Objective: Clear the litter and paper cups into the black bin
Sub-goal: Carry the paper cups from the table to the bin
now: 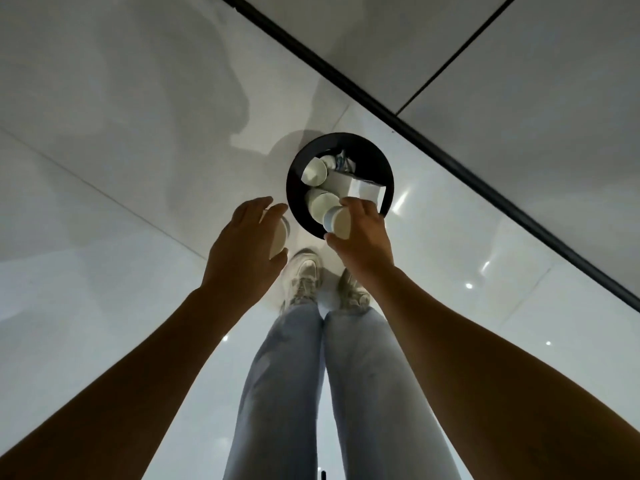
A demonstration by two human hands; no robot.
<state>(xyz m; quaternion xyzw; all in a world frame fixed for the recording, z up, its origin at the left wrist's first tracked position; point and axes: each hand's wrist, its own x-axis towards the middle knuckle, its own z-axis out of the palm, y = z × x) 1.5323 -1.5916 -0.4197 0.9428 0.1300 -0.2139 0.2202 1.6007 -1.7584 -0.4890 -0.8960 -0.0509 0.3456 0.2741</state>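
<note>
Right hand (363, 237): fingers and thumb curled round a paper cup (337, 221), thumb on the near side, fingertips on the far side. Cup lies on its side in my grip, mouth facing the camera, directly over the near rim of the black bin (294, 199).

Left hand (246, 244): wrapped round a second paper cup (278, 237), fingers over the top, thumb underneath. This one sits left of the bin, over bare floor (104, 168), not above the opening.

Bin stands on the floor just ahead of my shoes (304, 275). Inside: two more paper cups, one towards the far left wall (315, 171), one nearer (322, 202), plus white paper litter (363, 190) on the right side and something with blue print (341, 161) at the far edge.

Hard to see: most of the left cup is behind my palm, only its side and rim edge show. The right hand covers the near-right part of the bin rim and part of the nearer cup inside. Can't tell what the blue-printed item is. The right shoe (351, 289) is partly behind my right wrist.

Pose: both arms stretched forward and down, forearms entering from the bottom corners, backs of both hands to the camera. Jeans (294, 375) and both feet together below, between the arms. A dark strip (450, 161) runs diagonally across the floor beyond the bin.
</note>
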